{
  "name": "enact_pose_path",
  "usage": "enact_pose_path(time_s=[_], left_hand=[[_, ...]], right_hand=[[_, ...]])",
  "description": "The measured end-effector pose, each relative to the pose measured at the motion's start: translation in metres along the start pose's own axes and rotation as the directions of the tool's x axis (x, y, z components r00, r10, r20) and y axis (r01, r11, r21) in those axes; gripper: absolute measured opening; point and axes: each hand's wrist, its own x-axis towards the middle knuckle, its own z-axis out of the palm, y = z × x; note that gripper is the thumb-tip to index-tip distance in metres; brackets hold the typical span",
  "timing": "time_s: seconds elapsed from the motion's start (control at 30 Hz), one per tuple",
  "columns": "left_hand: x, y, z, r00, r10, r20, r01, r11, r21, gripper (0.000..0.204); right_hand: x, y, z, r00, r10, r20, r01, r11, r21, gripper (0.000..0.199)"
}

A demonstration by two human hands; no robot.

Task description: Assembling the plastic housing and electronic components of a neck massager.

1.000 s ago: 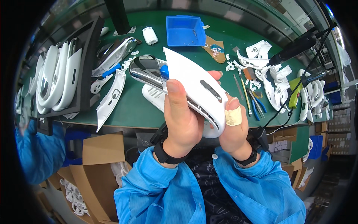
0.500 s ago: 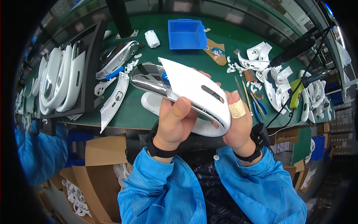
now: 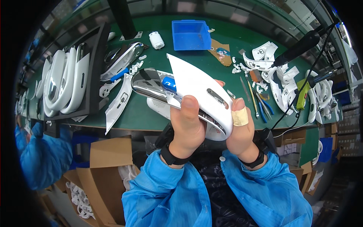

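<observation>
Above the bench's front edge I hold a white curved appliance body, shaped like a handheld vacuum, with a dark glossy nose (image 3: 149, 85). Its long white cover panel (image 3: 194, 81) stands lifted from the body at the pointed end, and a blue part (image 3: 169, 83) shows in the gap. My left hand (image 3: 187, 126) grips the underside and near edge, thumb up against the panel's lower edge. My right hand (image 3: 242, 128), tape round its thumb, closes on the rounded right end; its other fingers are mostly hidden behind. A perforated grey-white section (image 3: 159, 106) shows below the nose.
A dark rack (image 3: 96, 75) of similar white bodies stands left, beside a loose white panel (image 3: 119, 104). Behind is a blue bin (image 3: 191, 36). Pliers (image 3: 264, 109), white shell parts (image 3: 278, 90) and a green-yellow power screwdriver (image 3: 302, 94) lie right. Another person's blue sleeve (image 3: 45, 155) shows left.
The body has turned slightly and the gap beneath the panel's pointed end is wider, showing more of the blue part. My left hand has moved right and a little lower.
</observation>
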Motion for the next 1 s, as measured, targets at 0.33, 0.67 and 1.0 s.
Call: enact_pose_path(time_s=[0.33,0.67,1.0], left_hand=[[-0.006,-0.004,0.004,0.996,0.065,-0.061,-0.052,0.980,0.193,0.090],[-0.010,-0.005,0.001,0.999,0.000,-0.038,0.007,0.982,0.190,0.094],[-0.007,-0.005,0.000,0.998,0.024,0.054,-0.035,0.974,0.226,0.096]], right_hand=[[-0.001,-0.007,0.006,0.999,0.003,-0.034,-0.005,0.997,-0.077,0.052],[0.000,-0.004,0.000,0.999,-0.013,-0.029,0.011,0.998,-0.061,0.053],[0.000,-0.013,-0.017,0.979,0.122,0.162,-0.124,0.992,0.001,0.053]])
